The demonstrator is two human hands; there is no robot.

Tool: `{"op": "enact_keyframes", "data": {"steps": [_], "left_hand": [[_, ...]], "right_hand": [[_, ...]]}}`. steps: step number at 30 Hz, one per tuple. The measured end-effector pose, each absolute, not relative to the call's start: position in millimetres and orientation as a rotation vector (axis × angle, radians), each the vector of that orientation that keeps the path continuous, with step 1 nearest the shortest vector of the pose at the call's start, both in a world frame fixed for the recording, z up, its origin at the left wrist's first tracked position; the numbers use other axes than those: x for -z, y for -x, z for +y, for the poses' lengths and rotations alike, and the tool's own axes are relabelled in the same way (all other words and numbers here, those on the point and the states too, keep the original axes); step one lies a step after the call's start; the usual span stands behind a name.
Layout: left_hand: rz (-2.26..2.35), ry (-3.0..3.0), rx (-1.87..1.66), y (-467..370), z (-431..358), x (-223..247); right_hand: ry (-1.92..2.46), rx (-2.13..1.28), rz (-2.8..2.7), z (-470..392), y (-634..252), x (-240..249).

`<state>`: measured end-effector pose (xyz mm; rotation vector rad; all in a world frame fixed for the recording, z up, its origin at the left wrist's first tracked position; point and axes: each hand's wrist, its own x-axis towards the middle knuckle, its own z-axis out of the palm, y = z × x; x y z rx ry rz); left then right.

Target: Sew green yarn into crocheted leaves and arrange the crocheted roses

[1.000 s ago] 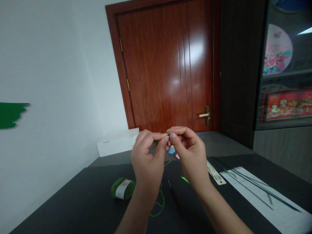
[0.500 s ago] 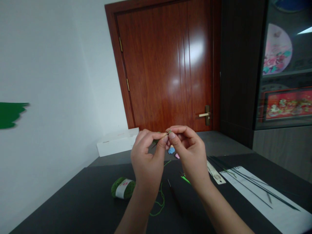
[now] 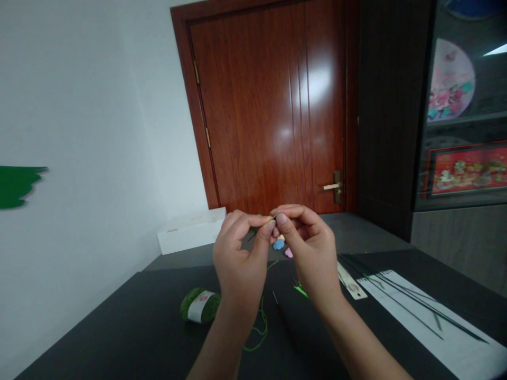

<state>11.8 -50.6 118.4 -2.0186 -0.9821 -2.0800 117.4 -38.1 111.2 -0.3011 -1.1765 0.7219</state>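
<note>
A small, thin green piece (image 3: 276,215), mostly hidden, sits pinched between both hands' fingertips, above the black-covered table (image 3: 158,322).

There are two hands: one left hand (image 3: 241,264) and one right hand (image 3: 315,253). One yarn ball (image 3: 206,314) lies left, one ruler (image 3: 351,282) and one white sheet (image 3: 459,351) right. Far off stand one white box (image 3: 192,233) and one door (image 3: 253,116) with two hinges (image 3: 208,138) and one handle (image 3: 331,187).

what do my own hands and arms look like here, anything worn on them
Both the left hand and the right hand are bare, with no glove, ring or marking that shows. The wrists have no watch or bracelet in view, and no sleeve shows on either forearm.
</note>
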Motion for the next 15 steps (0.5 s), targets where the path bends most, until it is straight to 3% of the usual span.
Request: {"op": "enact_keyframes", "data": {"steps": [15], "left_hand": [[-0.974, 2.044, 2.111, -12.5, -51.0, -118.2]], "right_hand": [[0.341, -0.675, -1.160, -39.9, -115.8, -110.7]]}}
